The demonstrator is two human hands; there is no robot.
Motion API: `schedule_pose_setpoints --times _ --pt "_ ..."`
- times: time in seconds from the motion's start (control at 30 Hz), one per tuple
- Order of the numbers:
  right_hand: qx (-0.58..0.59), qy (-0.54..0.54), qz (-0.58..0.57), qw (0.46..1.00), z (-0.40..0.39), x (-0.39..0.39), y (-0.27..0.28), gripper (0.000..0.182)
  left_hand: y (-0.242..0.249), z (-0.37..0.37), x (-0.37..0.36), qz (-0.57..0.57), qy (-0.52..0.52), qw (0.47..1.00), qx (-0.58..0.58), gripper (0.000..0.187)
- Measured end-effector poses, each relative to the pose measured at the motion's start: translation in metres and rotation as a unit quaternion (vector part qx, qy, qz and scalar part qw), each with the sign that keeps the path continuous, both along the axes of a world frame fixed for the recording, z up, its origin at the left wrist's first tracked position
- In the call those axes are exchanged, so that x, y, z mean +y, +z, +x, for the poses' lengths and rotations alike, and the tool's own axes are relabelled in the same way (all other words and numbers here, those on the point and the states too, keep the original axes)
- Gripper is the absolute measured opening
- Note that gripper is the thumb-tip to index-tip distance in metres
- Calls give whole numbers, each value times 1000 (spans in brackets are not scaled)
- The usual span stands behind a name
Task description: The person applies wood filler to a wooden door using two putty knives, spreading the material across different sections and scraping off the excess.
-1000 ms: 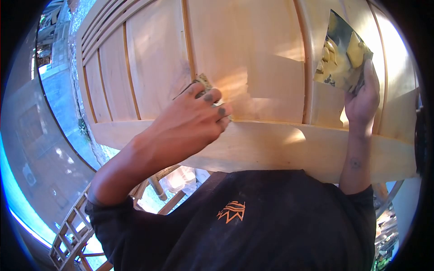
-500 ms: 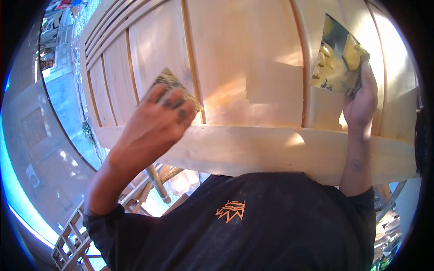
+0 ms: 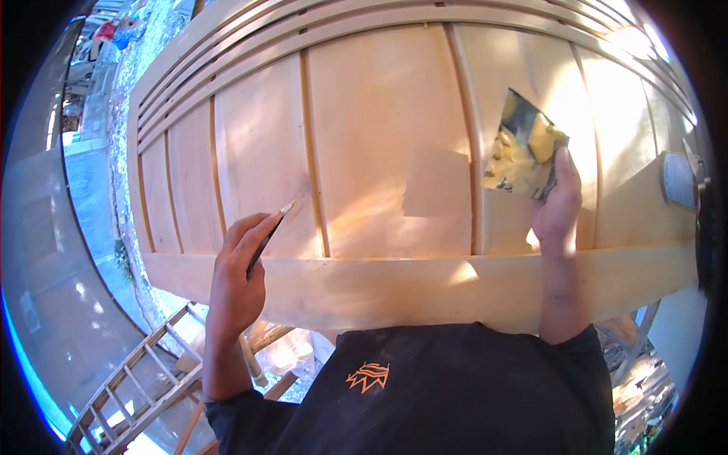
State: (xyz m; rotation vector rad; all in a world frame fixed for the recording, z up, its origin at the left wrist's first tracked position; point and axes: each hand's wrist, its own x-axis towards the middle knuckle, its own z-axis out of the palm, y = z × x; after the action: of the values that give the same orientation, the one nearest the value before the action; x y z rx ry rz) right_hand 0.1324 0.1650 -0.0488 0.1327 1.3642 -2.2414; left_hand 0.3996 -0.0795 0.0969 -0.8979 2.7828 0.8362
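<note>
My left hand (image 3: 236,265) is closed around a putty knife (image 3: 267,239), seen nearly edge-on, with pale yellow paste at its tip. The tip is close over a light wooden panel (image 3: 364,136) with upright grooves, beside a faint grey smudge. In my right hand (image 3: 560,201) is a thin, flat putty board (image 3: 523,186), tilted above the panel and gripped at its right edge. Lumps of yellow putty (image 3: 542,144) and dark smears cover its face.
Parallel slats (image 3: 364,17) run along the panel's far side, and a plain rail (image 3: 379,288) along its near edge. A ladder (image 3: 136,383) lies at lower left. A white label (image 3: 679,180) is at the right end. Wooden sticks (image 3: 269,337) show beneath the panel.
My left hand has drawn back toward me and turned the putty knife from flat to edge-on. The view has shifted, showing more of the far slats; the putty board stays in my right hand.
</note>
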Motion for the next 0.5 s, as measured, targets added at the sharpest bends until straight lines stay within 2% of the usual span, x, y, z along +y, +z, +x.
schedule_pose_setpoints --times 0.1,0.23,0.3,0.4,0.5 --pt "-8 41 -38 998 3 3 1 41 -8 -1 10 7 22 997 73 58" --pt "-22 61 -62 996 13 -1 1 38 -32 -11 35 78 57 981 170 56" --pt "-22 61 -61 996 16 -5 2 35 -45 -28 47 125 33 970 206 56" --pt "-26 48 -75 996 17 -10 6 32 -50 -75 45 69 -41 973 216 57" --pt "-28 26 -71 997 10 -9 8 32 -48 -136 14 -1 -101 972 213 55"
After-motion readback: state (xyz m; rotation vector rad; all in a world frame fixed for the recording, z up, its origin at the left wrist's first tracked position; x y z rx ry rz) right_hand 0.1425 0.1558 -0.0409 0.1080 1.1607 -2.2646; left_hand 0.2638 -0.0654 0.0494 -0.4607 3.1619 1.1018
